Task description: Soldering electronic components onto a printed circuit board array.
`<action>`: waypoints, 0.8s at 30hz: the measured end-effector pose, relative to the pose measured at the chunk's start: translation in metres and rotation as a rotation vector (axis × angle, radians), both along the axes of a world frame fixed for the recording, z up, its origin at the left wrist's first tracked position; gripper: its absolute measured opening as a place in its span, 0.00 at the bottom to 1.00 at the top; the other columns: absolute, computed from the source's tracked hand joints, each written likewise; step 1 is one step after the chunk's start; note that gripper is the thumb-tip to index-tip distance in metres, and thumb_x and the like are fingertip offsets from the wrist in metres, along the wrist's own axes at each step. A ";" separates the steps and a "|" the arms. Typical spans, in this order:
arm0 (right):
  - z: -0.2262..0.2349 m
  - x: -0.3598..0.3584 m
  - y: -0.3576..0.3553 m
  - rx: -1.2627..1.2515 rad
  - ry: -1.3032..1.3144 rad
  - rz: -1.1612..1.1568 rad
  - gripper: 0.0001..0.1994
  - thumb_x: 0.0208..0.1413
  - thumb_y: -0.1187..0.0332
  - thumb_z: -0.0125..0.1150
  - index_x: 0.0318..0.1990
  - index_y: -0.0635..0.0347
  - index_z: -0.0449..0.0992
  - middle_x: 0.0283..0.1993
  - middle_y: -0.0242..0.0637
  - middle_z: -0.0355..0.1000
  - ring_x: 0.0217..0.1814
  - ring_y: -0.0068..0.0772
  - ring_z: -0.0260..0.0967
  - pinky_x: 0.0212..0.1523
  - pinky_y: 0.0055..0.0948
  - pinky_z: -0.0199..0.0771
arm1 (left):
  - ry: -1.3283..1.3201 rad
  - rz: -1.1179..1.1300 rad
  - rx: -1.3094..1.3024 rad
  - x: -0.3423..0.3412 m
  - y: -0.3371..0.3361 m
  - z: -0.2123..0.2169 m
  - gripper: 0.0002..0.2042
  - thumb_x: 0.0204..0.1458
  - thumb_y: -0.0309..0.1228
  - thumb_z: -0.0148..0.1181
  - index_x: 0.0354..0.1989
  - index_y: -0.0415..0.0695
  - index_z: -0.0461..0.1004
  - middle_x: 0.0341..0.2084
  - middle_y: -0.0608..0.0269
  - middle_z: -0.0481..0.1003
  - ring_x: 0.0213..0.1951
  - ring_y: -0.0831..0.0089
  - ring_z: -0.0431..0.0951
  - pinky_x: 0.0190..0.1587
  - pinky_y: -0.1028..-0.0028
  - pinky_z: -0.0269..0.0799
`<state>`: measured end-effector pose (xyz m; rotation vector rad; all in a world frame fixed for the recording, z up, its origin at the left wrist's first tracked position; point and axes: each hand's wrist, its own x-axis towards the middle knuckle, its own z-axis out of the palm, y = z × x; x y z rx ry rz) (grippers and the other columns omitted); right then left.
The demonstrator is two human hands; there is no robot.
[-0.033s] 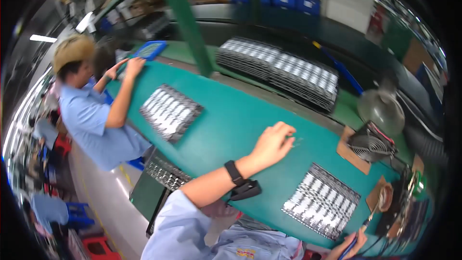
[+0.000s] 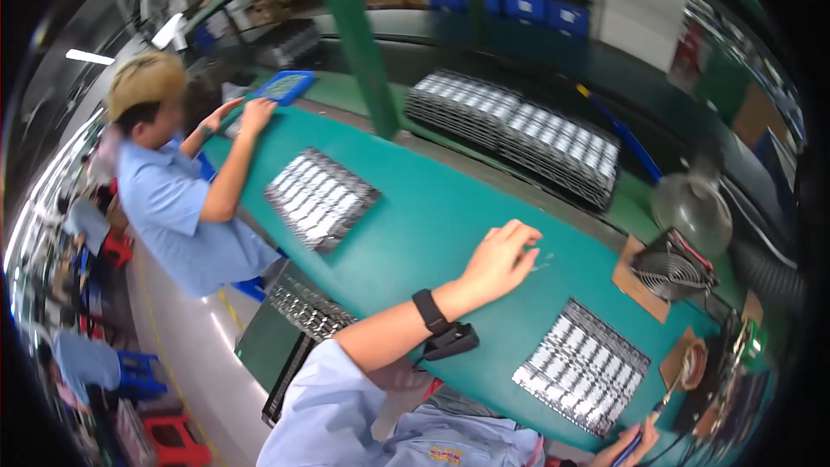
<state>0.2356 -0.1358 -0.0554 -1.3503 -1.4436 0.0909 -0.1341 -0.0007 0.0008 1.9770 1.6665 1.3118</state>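
My left hand (image 2: 500, 261), wearing a black wrist strap (image 2: 430, 311), hovers over or rests on the green mat (image 2: 415, 207). Its fingers are loosely bent, with the thumb apart, and I see nothing in its grasp. Small clear bits (image 2: 545, 261) show just beyond the fingertips, too faint to name. At the lower right, my right hand (image 2: 624, 446) grips a soldering iron (image 2: 659, 406) by its blue handle, the tip pointing up and away. Between the hands lies a flat panel of black and white parts (image 2: 584, 367) in rows.
A second panel (image 2: 322, 199) lies left, near a co-worker (image 2: 177, 199) whose hands are by a blue tray (image 2: 287, 86). Stacked panels (image 2: 514, 134) stand behind the mat. At right are a fan (image 2: 674, 270), a clear funnel hood (image 2: 692, 212) and a wire coil (image 2: 692, 367).
The whole view has shifted slightly, so things sit a little farther right in it. Both my hands keep nearly the same pose over the bench.
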 end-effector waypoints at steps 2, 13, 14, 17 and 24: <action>0.021 -0.011 -0.010 -0.006 -0.075 -0.029 0.10 0.59 0.75 0.54 0.47 0.67 0.71 0.39 0.44 0.67 0.37 0.37 0.64 0.41 0.31 0.65 | -0.031 0.098 0.053 -0.014 -0.026 0.028 0.06 0.51 0.25 0.59 0.37 0.41 0.74 0.32 0.58 0.74 0.35 0.67 0.77 0.41 0.68 0.69; 0.061 -0.040 -0.005 0.173 -0.309 -0.043 0.09 0.56 0.76 0.59 0.43 0.70 0.75 0.32 0.49 0.72 0.31 0.46 0.70 0.37 0.38 0.72 | -0.163 0.863 0.304 -0.187 -0.178 0.024 0.05 0.54 0.23 0.57 0.38 0.38 0.74 0.32 0.62 0.75 0.35 0.76 0.75 0.38 0.77 0.70; 0.063 -0.041 -0.006 0.142 -0.285 -0.014 0.09 0.56 0.77 0.58 0.44 0.70 0.74 0.34 0.50 0.70 0.33 0.47 0.69 0.39 0.38 0.71 | -0.227 0.920 0.267 -0.209 -0.193 0.025 0.05 0.55 0.23 0.56 0.38 0.37 0.74 0.32 0.63 0.75 0.34 0.78 0.74 0.39 0.78 0.70; 0.048 -0.047 -0.002 0.069 -0.242 0.057 0.09 0.55 0.80 0.55 0.44 0.69 0.71 0.38 0.51 0.66 0.38 0.49 0.66 0.43 0.40 0.67 | -0.313 1.002 0.265 -0.278 -0.227 0.007 0.06 0.57 0.25 0.55 0.40 0.37 0.73 0.34 0.64 0.75 0.33 0.79 0.74 0.38 0.80 0.70; 0.034 -0.043 -0.001 0.194 -0.277 0.064 0.09 0.55 0.79 0.56 0.43 0.69 0.72 0.35 0.50 0.68 0.35 0.48 0.67 0.40 0.40 0.68 | -0.655 0.949 0.415 -0.363 -0.202 -0.007 0.13 0.61 0.30 0.50 0.51 0.37 0.66 0.38 0.59 0.75 0.34 0.74 0.77 0.38 0.76 0.71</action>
